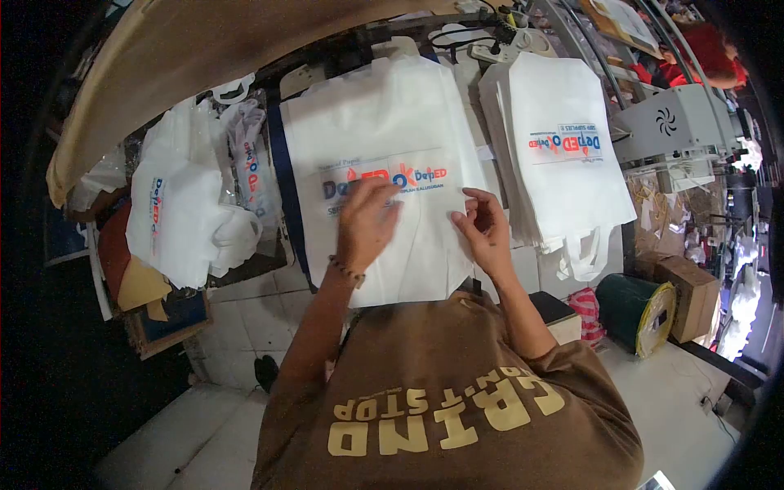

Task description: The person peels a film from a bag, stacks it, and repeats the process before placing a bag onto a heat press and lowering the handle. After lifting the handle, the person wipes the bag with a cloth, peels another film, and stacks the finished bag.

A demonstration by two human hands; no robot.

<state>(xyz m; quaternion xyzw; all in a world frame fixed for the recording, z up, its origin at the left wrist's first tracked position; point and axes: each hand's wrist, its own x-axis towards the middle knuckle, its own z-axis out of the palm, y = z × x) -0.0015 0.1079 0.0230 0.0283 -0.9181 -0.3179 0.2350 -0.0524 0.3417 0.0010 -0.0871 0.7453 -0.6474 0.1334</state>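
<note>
**Both hands on the bag straight ahead**

Head view: the white bag (384,114) lies flat directly before the person, its long axis running away from them. The left hand (367,219) rests open, palm down, on the printed logo (416,175). The right hand (487,229) curls at the logo's right edge, equally near; whether it pinches anything cannot be told.

"DepED" on ctr bag (384,122) & rt bag stack (563,143); "GRIND", "STOP" on shirt (457,359).

Stack of printed bags (563,155), green roll (630,309), cardboard box (692,287)
</note>
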